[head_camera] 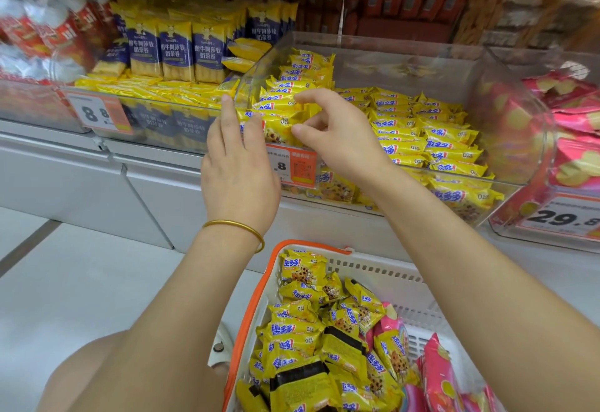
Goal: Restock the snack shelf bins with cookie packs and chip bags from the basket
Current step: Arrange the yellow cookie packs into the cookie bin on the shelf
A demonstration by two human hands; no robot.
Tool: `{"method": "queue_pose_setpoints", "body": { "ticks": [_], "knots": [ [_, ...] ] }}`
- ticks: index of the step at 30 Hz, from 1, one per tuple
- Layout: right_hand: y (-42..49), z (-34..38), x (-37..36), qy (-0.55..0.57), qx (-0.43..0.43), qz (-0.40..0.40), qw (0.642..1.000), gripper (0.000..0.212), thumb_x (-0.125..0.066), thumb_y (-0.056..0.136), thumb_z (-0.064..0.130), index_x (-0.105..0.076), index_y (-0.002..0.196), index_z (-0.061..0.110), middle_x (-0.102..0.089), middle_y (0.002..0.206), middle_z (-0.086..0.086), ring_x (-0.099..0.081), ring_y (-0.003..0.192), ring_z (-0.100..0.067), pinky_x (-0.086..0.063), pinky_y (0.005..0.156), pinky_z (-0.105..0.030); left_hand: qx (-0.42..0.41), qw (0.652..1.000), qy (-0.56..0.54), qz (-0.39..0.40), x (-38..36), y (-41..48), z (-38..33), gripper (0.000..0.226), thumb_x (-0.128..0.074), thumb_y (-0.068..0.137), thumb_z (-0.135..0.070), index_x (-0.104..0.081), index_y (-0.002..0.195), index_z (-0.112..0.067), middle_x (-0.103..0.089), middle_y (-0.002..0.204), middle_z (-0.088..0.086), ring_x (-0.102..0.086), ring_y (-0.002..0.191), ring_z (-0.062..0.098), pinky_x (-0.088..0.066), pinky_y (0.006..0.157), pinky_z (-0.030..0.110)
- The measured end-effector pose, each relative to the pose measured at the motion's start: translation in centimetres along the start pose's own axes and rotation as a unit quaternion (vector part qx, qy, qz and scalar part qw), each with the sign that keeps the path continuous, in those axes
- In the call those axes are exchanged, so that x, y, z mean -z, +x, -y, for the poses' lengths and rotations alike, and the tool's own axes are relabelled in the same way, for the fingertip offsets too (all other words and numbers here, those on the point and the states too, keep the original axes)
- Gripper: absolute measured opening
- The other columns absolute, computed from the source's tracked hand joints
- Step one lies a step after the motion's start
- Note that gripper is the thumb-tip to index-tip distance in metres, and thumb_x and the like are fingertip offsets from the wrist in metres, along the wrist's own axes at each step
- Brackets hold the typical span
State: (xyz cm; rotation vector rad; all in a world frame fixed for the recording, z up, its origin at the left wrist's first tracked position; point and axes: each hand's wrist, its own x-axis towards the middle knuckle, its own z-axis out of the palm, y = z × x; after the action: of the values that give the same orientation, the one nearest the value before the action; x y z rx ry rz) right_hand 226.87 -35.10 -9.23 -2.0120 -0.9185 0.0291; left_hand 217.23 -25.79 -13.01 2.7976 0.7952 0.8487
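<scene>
Hands meet at the clear bin's (256, 67) front: right hand (337, 138) pinches a yellow cookie pack (276, 127), left hand (238, 168) rests straight-fingered against its rim.

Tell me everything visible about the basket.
The basket sits low, below the shelf bins, cut off by the bottom edge. It looks like white plastic with slotted walls and an orange rim. Yellow cookie packs fill its left side, pink chip bags its right. Left hand and right hand are up at the bins, off it.

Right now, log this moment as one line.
object: yellow cookie pack | right hand: pinches it | left hand: touches its end | location: clear plastic shelf bin front | white orange-rimmed basket: holds packs
</scene>
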Motion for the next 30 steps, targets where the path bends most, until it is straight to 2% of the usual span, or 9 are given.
{"method": "queue_pose_setpoints", "body": {
  "ticks": [4, 7, 8, 10, 12, 19, 23, 26, 30],
  "knots": [
    [0.3, 0.0, 0.0, -0.037, -0.001, 0.017, 0.999, 0.027, -0.062, 0.089, 0.018, -0.06, 0.115, 0.024, -0.058, 0.087, 0.007, -0.056, 0.081, -0.012, -0.054, 0.075, -0.036, 0.0, 1.0, -0.007, -0.01, -0.1, 0.2, -0.2, 0.055, -0.053, 0.085, -0.007, -0.037, 0.137, -0.006, -0.008, 0.157, 0.013, -0.015, 0.142, 0.032, -0.033, 0.103, 0.047],
    [0.6, -0.3, -0.1, -0.065, -0.003, -0.006, 0.998, 0.026, -0.062, 0.087, 0.016, -0.059, 0.112, 0.023, -0.054, 0.097, 0.002, -0.048, 0.075, -0.002, -0.042, 0.065, -0.013, -0.021, 0.999, -0.017, -0.026, -0.1, 0.4, -0.2, 0.057, -0.052, 0.083, -0.005, -0.036, 0.138, -0.004, -0.01, 0.157, 0.014, -0.009, 0.145, 0.029, -0.022, 0.112, 0.045],
    [0.7, -0.4, -0.1, -0.059, -0.015, -0.028, 0.998, 0.03, -0.063, 0.085, 0.016, -0.056, 0.113, 0.021, -0.052, 0.101, 0.0, -0.047, 0.077, -0.002, -0.04, 0.065, -0.012, -0.04, 0.999, -0.019, -0.028, -0.1, 0.4, -0.3, 0.061, -0.052, 0.083, -0.004, -0.033, 0.141, -0.005, -0.011, 0.157, 0.014, -0.007, 0.146, 0.028, -0.019, 0.114, 0.045],
    [0.8, -0.3, -0.1, -0.015, -0.054, -0.058, 0.997, 0.039, -0.065, 0.084, 0.013, -0.049, 0.119, 0.015, -0.054, 0.102, -0.001, -0.056, 0.088, -0.01, -0.047, 0.075, -0.023, -0.076, 0.997, -0.009, -0.009, -0.2, 0.4, -0.4, 0.071, -0.052, 0.085, -0.006, -0.021, 0.148, -0.013, -0.009, 0.158, 0.013, -0.003, 0.146, 0.027, -0.012, 0.117, 0.045],
    [1.0, -0.3, -0.1, -0.008, -0.075, -0.046, 0.996, 0.038, -0.064, 0.085, 0.011, -0.049, 0.12, 0.012, -0.063, 0.098, -0.003, -0.063, 0.091, -0.017, -0.052, 0.08, -0.033, -0.088, 0.996, 0.012, 0.013, -0.3, 0.4, -0.3, 0.074, -0.052, 0.086, -0.009, -0.015, 0.15, -0.018, -0.007, 0.158, 0.011, 0.0, 0.146, 0.026, -0.008, 0.117, 0.045],
    [0.6, -0.1, 0.5, -0.027, -0.028, 0.06, 0.997, 0.044, -0.046, 0.092, 0.0, -0.046, 0.135, 0.008, -0.062, 0.103, -0.004, -0.063, 0.1, -0.02, -0.05, 0.089, -0.032, -0.065, 0.996, 0.055, -0.006, -0.2, 0.4, -0.5, 0.066, -0.057, 0.082, -0.009, -0.032, 0.142, -0.017, -0.027, 0.152, 0.015, -0.013, 0.144, 0.029, -0.015, 0.114, 0.052],
    [0.7, -0.2, 0.6, -0.007, -0.042, 0.046, 0.998, 0.065, -0.047, 0.089, -0.004, -0.029, 0.145, 0.022, -0.054, 0.117, -0.005, -0.061, 0.103, -0.02, -0.052, 0.081, -0.031, -0.065, 0.996, 0.052, -0.036, -0.5, 0.8, -0.7, 0.053, -0.059, 0.081, -0.008, -0.045, 0.133, -0.011, -0.042, 0.141, 0.019, -0.026, 0.14, 0.033, -0.022, 0.111, 0.054],
    [1.2, 0.0, 0.7, -0.028, -0.047, 0.076, 0.996, 0.078, -0.049, 0.088, -0.007, -0.019, 0.149, 0.032, -0.047, 0.126, -0.007, -0.057, 0.108, -0.021, -0.051, 0.078, -0.028, -0.064, 0.996, 0.053, -0.043, -0.8, 0.8, -0.9, 0.049, -0.058, 0.081, -0.007, -0.048, 0.128, -0.008, -0.045, 0.137, 0.021, -0.029, 0.138, 0.036, -0.026, 0.109, 0.055],
    [1.5, 0.0, 0.3, -0.062, -0.044, 0.069, 0.995, 0.068, -0.05, 0.088, -0.006, -0.029, 0.146, 0.023, -0.052, 0.11, -0.002, -0.054, 0.104, -0.02, -0.049, 0.085, -0.032, -0.065, 0.994, 0.074, -0.048, -1.2, 0.6, -1.1, 0.048, -0.058, 0.078, -0.006, -0.049, 0.124, -0.007, -0.048, 0.133, 0.023, -0.033, 0.135, 0.039, -0.034, 0.1, 0.053]
  ]
}}
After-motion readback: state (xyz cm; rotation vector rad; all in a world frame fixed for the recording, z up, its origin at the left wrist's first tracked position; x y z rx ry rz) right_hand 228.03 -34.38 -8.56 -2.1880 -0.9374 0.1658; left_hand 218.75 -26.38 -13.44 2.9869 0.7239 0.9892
